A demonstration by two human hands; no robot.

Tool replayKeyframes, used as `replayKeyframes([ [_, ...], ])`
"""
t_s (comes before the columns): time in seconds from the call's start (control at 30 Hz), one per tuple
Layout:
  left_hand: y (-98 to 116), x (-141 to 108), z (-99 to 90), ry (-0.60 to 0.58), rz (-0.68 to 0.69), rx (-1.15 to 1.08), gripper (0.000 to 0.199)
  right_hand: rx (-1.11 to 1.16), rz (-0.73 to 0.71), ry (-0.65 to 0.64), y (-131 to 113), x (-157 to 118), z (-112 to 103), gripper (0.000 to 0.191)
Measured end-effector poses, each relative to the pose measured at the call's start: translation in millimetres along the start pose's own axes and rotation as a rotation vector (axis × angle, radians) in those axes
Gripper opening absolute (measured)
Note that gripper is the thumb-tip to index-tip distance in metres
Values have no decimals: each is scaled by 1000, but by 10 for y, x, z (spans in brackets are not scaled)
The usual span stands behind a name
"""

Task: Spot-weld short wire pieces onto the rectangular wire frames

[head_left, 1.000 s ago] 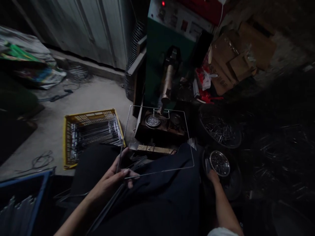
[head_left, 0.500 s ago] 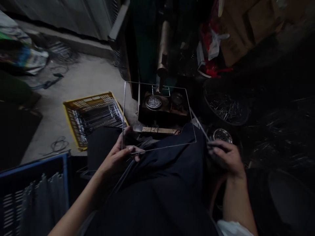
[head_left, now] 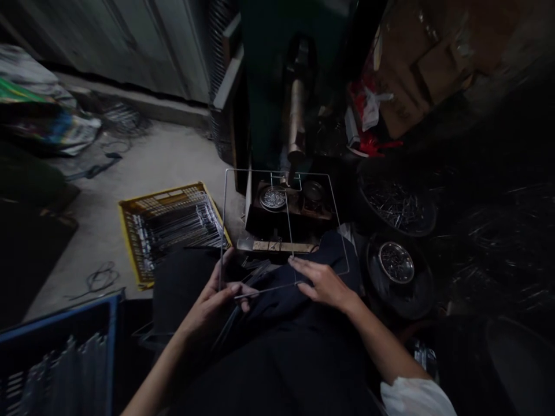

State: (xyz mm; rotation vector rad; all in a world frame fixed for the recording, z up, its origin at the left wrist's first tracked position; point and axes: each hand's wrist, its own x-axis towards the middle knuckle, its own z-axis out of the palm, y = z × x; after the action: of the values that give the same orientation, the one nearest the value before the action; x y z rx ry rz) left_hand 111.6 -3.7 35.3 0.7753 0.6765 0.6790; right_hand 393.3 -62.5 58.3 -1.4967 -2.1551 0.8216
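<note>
While my left hand (head_left: 225, 294) pinches the rectangular wire frame (head_left: 224, 219) near its closest left corner, my right hand (head_left: 321, 283) grips a thin metal rod (head_left: 289, 222) within its outline. Yellow crate (head_left: 124, 231) left of my left hand, farther out.

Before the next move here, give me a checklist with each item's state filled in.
1. Left hand on the wire frame: ok, near its near left corner.
2. Right hand on the thin rod: ok.
3. Rod's far end touching the machine arm's tip: cannot tell, too dark and small.
4. Fingers away from that tip: ok, both hands are well on the near side.
5. Light on the work: not ok, the scene is dim.
</note>
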Motion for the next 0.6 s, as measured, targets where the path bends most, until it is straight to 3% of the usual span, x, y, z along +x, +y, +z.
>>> replayKeyframes([
  [0.33, -95, 31, -117, -20, 12, -38, 90, -21, -76, 26, 49, 14, 30, 68],
  [0.6, -48, 61, -57, -24, 7, -51, 82, -23, -91, 66, 78, -7, -14, 64],
])
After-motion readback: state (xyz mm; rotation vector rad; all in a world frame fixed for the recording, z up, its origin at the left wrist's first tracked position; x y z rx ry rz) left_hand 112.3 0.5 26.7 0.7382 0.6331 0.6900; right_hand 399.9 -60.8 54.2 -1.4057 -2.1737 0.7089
